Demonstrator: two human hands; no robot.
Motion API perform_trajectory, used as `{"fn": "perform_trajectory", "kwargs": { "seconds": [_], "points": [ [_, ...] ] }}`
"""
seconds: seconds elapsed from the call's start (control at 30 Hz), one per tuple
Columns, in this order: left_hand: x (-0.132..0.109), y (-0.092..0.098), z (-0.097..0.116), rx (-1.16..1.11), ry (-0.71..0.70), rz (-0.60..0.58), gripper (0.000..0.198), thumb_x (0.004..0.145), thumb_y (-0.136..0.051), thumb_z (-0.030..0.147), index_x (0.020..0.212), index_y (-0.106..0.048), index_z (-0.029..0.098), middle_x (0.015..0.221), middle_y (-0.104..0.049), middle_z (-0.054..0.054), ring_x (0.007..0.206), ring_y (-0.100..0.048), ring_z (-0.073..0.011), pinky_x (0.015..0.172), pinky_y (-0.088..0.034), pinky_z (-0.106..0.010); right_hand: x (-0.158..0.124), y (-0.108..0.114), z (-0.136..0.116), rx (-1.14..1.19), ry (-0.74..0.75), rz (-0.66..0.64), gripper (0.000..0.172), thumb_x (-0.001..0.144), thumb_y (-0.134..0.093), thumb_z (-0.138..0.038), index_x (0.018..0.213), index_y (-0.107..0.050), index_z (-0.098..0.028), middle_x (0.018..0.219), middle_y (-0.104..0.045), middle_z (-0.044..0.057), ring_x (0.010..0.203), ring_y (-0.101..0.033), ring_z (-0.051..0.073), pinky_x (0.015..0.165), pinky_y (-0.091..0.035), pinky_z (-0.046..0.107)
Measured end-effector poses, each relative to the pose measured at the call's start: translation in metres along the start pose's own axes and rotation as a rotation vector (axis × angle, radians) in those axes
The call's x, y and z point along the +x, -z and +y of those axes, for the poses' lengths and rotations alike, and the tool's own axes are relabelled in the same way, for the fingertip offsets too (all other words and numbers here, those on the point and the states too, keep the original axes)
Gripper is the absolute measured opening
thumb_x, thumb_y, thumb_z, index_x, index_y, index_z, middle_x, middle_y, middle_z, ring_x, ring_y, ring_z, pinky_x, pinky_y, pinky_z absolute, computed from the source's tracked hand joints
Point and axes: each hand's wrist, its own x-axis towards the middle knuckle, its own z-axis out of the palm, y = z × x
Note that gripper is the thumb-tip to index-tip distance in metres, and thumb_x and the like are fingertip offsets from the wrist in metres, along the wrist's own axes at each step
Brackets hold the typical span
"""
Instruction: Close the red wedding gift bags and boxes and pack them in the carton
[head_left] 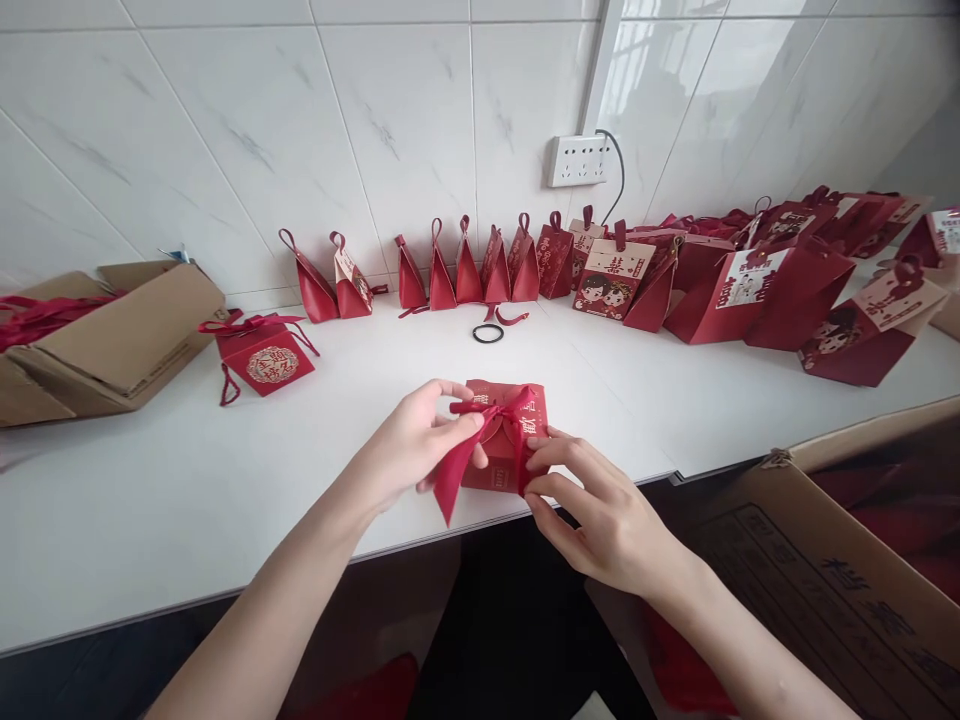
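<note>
A small red gift box [517, 425] with gold print sits near the front edge of the white counter [187, 480]. A red ribbon [469, 450] is tied in a bow over its top, one tail hanging toward me. My left hand [416, 440] pinches the bow's left loop between thumb and fingers. My right hand [592, 505] has its fingertips closed on the ribbon at the box's lower right side.
A finished ribbon-tied red box [262, 360] stands at the left beside an open cardboard carton [105, 340]. Several red favor bags [465, 270] line the tiled wall, larger ones [757, 285] to the right. A black hair tie [487, 333] lies mid-counter. Another carton [840, 580] sits at lower right.
</note>
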Motion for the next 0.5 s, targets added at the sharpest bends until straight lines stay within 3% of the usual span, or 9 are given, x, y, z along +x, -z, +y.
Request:
{"fn": "perform_trajectory", "kwargs": {
  "seconds": [0.13,0.23,0.3,0.37,0.43,0.5],
  "points": [
    [-0.019,-0.013,-0.009,-0.132,0.131,-0.023,0.049,0.082,-0.054,0.045,0.122,-0.036,0.021,0.062,-0.067,-0.001,0.037,-0.05,-0.011,0.032,-0.032,-0.017,-0.001,0.0,0.001,0.024,0.004,0.002,0.008,0.082,-0.054,-0.007,0.081,-0.056,-0.015,0.086,-0.058,0.009,0.098,-0.06,0.022,0.086,-0.054,0.037],
    [-0.031,-0.025,-0.017,-0.131,0.189,0.031,0.063,0.084,-0.052,0.044,0.135,-0.02,0.024,0.061,-0.066,0.001,0.041,-0.055,-0.013,0.035,-0.036,-0.018,-0.001,0.0,0.001,0.03,0.013,0.001,0.01,0.082,-0.053,-0.007,0.082,-0.056,-0.016,0.084,-0.059,0.008,0.1,-0.06,0.022,0.085,-0.054,0.037],
    [-0.036,-0.023,-0.024,-0.097,0.207,0.006,0.074,0.083,-0.052,0.044,0.141,-0.009,0.026,0.064,-0.066,0.001,0.045,-0.058,-0.0141,0.038,-0.039,-0.019,-0.002,0.004,0.001,0.029,0.027,-0.009,0.01,0.083,-0.052,-0.008,0.082,-0.057,-0.016,0.082,-0.06,0.007,0.101,-0.061,0.023,0.084,-0.055,0.037],
    [-0.037,-0.008,-0.033,-0.021,0.24,-0.097,0.082,0.079,-0.057,0.046,0.143,-0.009,0.026,0.072,-0.068,-0.002,0.055,-0.063,-0.0168,0.042,-0.042,-0.021,-0.003,0.016,0.003,0.065,0.044,-0.047,0.008,0.083,-0.053,-0.009,0.082,-0.057,-0.016,0.081,-0.061,0.007,0.101,-0.061,0.023,0.084,-0.055,0.037],
    [-0.034,0.017,-0.041,0.06,0.284,-0.178,0.08,0.074,-0.062,0.049,0.141,-0.024,0.025,0.087,-0.069,-0.008,0.068,-0.066,-0.0202,0.044,-0.044,-0.021,-0.002,0.032,0.008,0.159,0.037,-0.067,0.009,0.084,-0.051,-0.01,0.082,-0.057,-0.016,0.08,-0.062,0.007,0.099,-0.062,0.023,0.082,-0.054,0.036],
    [-0.024,0.04,-0.046,0.072,0.265,-0.135,0.068,0.072,-0.062,0.052,0.131,-0.041,0.024,0.106,-0.064,-0.012,0.08,-0.066,-0.0233,0.044,-0.045,-0.021,0.001,0.046,0.017,0.228,-0.041,-0.004,0.013,0.087,-0.047,-0.013,0.081,-0.058,-0.017,0.078,-0.063,0.006,0.09,-0.064,0.02,0.076,-0.054,0.032]
  ]
}}
